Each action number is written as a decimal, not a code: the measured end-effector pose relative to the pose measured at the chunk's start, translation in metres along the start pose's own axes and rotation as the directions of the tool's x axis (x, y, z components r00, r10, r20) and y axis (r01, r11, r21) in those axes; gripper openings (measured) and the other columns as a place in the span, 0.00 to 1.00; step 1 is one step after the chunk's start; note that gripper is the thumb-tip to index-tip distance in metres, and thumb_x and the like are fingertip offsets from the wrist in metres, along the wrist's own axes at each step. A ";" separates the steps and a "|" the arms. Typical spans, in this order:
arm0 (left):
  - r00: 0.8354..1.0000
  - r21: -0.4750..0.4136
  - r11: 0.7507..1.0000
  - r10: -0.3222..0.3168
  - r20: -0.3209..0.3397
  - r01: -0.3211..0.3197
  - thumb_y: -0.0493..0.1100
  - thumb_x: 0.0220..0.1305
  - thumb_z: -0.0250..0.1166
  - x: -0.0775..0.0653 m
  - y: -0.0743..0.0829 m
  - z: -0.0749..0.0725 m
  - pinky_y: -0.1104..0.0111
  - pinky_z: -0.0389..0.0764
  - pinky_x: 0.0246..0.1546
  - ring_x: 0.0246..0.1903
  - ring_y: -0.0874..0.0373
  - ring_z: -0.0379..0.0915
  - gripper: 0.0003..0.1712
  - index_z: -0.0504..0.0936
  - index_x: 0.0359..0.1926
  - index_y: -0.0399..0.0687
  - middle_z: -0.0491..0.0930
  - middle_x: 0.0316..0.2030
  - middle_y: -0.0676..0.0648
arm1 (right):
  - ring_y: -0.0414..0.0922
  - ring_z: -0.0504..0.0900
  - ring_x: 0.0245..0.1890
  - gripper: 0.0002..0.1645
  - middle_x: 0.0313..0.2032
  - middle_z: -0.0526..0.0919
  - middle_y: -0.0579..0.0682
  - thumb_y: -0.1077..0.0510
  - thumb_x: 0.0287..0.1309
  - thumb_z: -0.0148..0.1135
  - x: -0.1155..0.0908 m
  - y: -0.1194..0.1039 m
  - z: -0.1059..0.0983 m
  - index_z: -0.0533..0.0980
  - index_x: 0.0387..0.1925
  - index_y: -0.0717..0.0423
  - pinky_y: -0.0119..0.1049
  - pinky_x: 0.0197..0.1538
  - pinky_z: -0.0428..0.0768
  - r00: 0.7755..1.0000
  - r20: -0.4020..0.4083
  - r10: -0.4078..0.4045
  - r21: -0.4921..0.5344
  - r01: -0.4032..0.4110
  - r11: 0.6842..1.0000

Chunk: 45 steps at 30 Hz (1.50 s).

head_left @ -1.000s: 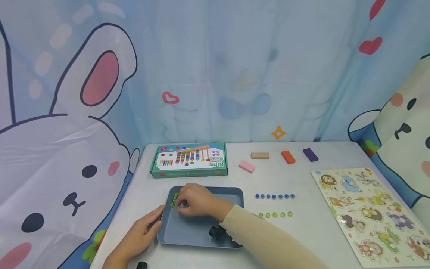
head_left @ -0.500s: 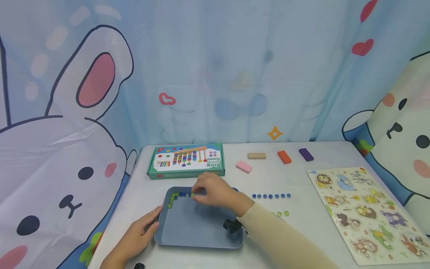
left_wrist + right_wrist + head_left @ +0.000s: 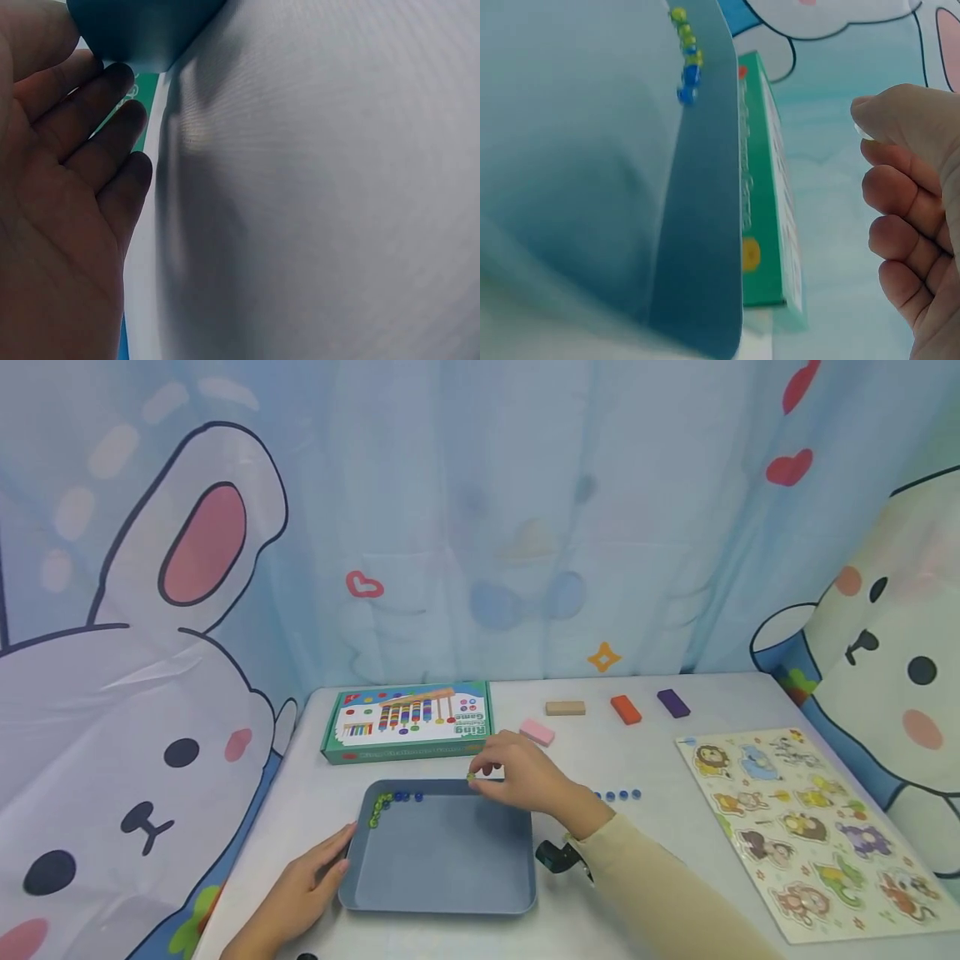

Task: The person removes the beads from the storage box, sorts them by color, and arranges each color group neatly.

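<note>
In the head view my right hand (image 3: pixel 521 772) is above the far right rim of the blue-grey tray (image 3: pixel 442 868), pinching a green glass marble (image 3: pixel 471 776) between thumb and index finger. Fingers mostly cover that marble in the right wrist view. Inside the tray, green marbles (image 3: pixel 373 822) and blue marbles (image 3: pixel 418 797) lie in a bent line along the far left corner. My left hand (image 3: pixel 303 885) rests on the table with its fingertips at the tray's left side, fingers nearly straight. The left wrist view shows its palm (image 3: pixel 60 202) beside the tray wall (image 3: pixel 142 34).
A green game box (image 3: pixel 408 722) lies behind the tray. Pink (image 3: pixel 537 732), tan (image 3: pixel 565 708), orange (image 3: pixel 626 710) and purple (image 3: pixel 673 703) blocks lie at the back. A row of blue marbles (image 3: pixel 623 795) is partly behind my right forearm. An animal puzzle board (image 3: pixel 813 835) lies at right.
My right hand has moved from the tray's far left corner rightward to its far right rim, carrying the green marble away from the line. The left hand stays at the tray; the view has shifted slightly.
</note>
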<state>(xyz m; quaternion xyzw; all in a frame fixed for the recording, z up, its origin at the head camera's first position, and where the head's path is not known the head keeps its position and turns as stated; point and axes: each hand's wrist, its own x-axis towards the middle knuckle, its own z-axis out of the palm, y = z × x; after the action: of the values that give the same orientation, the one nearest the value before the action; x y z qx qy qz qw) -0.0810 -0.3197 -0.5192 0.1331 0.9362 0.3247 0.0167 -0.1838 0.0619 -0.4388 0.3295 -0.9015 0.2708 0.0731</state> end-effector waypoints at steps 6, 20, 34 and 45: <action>1.000 0.002 1.000 -0.018 0.008 0.018 0.52 0.80 0.58 -0.002 0.001 -0.002 0.48 0.73 0.72 0.74 0.50 0.67 0.30 0.69 0.78 0.55 0.69 0.76 0.50 | 0.42 0.82 0.38 0.06 0.32 0.84 0.39 0.53 0.57 0.79 -0.015 0.015 -0.013 0.89 0.37 0.42 0.31 0.41 0.83 0.997 -0.052 0.052 0.003 -0.052 0.999; 1.000 -0.001 1.000 -0.025 0.016 0.025 0.52 0.81 0.58 -0.001 0.002 -0.003 0.50 0.72 0.73 0.75 0.51 0.67 0.30 0.69 0.78 0.54 0.69 0.76 0.50 | 0.39 0.77 0.39 0.07 0.32 0.83 0.38 0.53 0.56 0.79 -0.077 0.056 -0.049 0.88 0.37 0.41 0.36 0.41 0.83 0.961 -0.147 0.233 -0.057 -0.243 0.968; 0.999 -0.008 0.999 -0.031 0.019 0.031 0.52 0.81 0.58 0.000 0.004 -0.003 0.50 0.72 0.73 0.75 0.51 0.66 0.30 0.69 0.77 0.52 0.69 0.76 0.50 | 0.39 0.75 0.36 0.09 0.30 0.82 0.40 0.57 0.52 0.80 -0.155 0.098 -0.061 0.88 0.36 0.46 0.35 0.37 0.80 0.912 -0.209 0.352 -0.125 -0.382 0.916; 1.000 0.006 1.000 -0.007 -0.016 0.007 0.51 0.81 0.58 -0.002 0.005 -0.001 0.49 0.73 0.72 0.74 0.51 0.67 0.29 0.69 0.77 0.52 0.70 0.76 0.49 | 0.38 0.75 0.36 0.09 0.30 0.80 0.36 0.56 0.53 0.79 -0.189 0.116 -0.053 0.88 0.37 0.44 0.33 0.39 0.81 0.877 -0.135 0.462 -0.141 -0.478 0.867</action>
<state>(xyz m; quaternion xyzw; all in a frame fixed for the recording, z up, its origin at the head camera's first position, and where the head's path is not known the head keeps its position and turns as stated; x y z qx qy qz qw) -0.0783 -0.3169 -0.5156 0.1275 0.9378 0.3228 0.0099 -0.1139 0.2691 -0.5036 0.0789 -0.9696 0.2185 0.0765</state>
